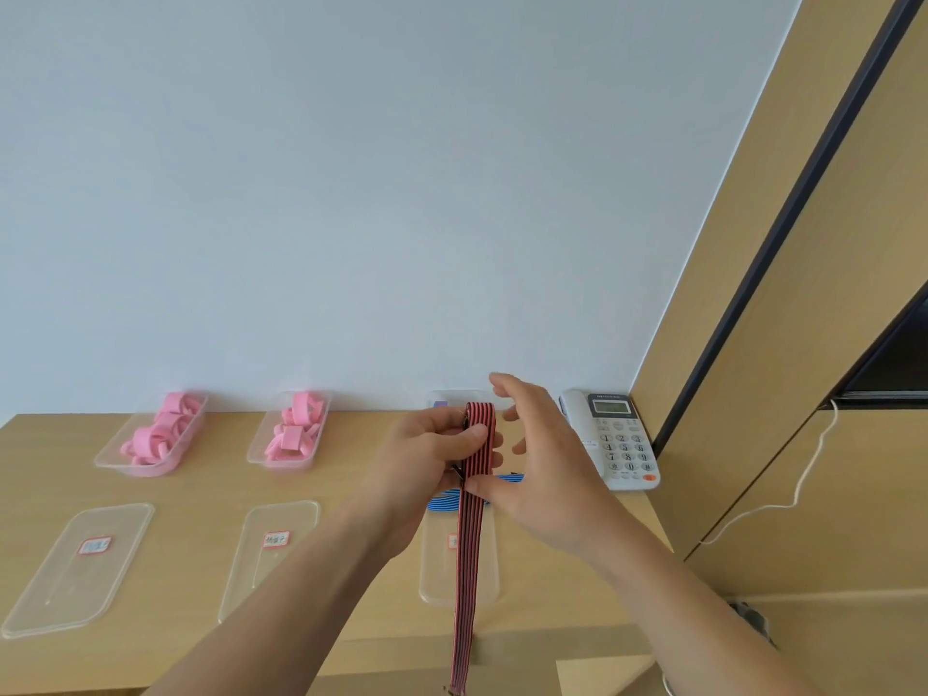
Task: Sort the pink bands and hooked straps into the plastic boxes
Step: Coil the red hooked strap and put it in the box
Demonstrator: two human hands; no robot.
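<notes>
Left hand (432, 457) and right hand (545, 477) bare. Left forearm (281, 610) and right forearm (678, 595) bare to frame edge. Fingers (507, 389) uncovered, wrists plain.

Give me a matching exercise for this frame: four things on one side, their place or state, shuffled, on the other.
Things:
1. red-striped strap
2. blue-striped strap
3. telephone
4. far-left box

Place or state:
A. at the far right end of the table
B. holds pink bands
C. gripped by the left hand, tail hanging down
D. lying flat, partly hidden from the camera

Pairs: 1-C, 2-D, 3-A, 4-B
</notes>
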